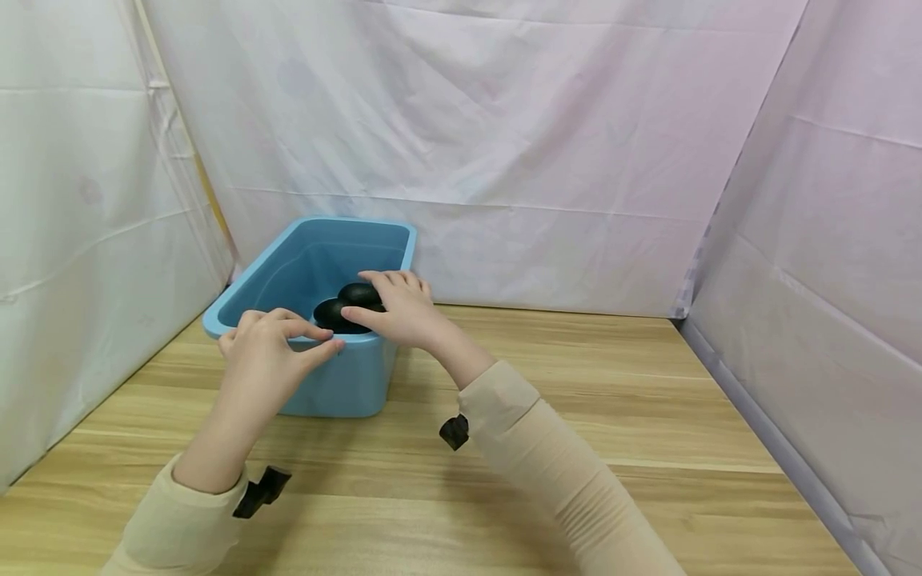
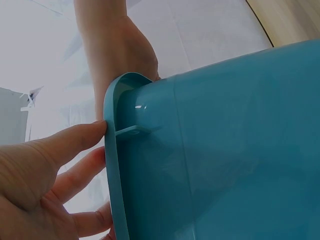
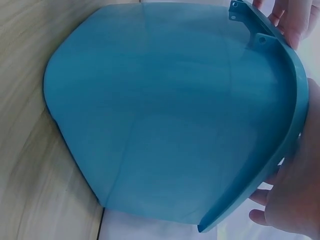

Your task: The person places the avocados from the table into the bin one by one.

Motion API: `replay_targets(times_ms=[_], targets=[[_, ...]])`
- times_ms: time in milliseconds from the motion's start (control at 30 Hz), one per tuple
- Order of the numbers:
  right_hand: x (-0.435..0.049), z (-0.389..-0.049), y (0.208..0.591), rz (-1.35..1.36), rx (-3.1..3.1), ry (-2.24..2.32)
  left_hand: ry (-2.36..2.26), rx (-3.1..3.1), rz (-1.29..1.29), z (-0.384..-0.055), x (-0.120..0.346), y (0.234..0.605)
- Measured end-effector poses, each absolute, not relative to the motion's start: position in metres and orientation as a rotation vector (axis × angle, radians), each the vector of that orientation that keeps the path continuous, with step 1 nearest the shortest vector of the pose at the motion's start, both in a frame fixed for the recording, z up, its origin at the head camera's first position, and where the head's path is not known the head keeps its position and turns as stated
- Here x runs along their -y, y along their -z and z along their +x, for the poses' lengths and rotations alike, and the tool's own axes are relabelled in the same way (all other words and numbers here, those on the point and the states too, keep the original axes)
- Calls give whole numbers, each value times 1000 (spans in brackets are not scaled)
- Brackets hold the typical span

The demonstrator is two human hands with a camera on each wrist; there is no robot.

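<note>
A deep blue plastic tub (image 1: 338, 376) stands on the wooden table at the left. Inside it, near the front right corner, lie several smooth dark oval avocados (image 1: 331, 314), partly hidden by the rim and my right hand. That right hand (image 1: 406, 316) reaches over the right rim. Its thumb and fingers hold a dark avocado (image 1: 362, 294), although the palm hides part of the contact. At the near rim is my left hand (image 1: 266, 352). In the left wrist view its thumb (image 2: 82, 137) touches the rim, with the fingers spread beside it.
Wood-grain tabletop (image 1: 612, 400) extends right of the tub. White cloth (image 1: 504, 160) hangs behind and on both sides. A grey strip (image 1: 778, 448) runs along the table's right edge. Black mounts (image 1: 454, 432) are worn on both wrists.
</note>
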State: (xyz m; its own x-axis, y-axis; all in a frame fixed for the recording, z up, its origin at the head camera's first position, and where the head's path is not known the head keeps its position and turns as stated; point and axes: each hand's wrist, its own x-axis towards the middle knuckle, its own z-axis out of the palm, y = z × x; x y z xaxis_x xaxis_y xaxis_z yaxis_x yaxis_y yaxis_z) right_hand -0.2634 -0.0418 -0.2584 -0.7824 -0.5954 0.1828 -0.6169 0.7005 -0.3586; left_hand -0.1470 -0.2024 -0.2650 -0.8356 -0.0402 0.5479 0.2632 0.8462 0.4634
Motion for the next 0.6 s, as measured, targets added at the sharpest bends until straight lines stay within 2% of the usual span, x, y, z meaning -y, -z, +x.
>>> replay_targets(times_ms=[400,600], targets=[[21,-266,258,989,2792,-531,732,2474,-162,-148,199,263],[4,-267,258,964,2717,-623,754,2479,-152,-148,199,263]])
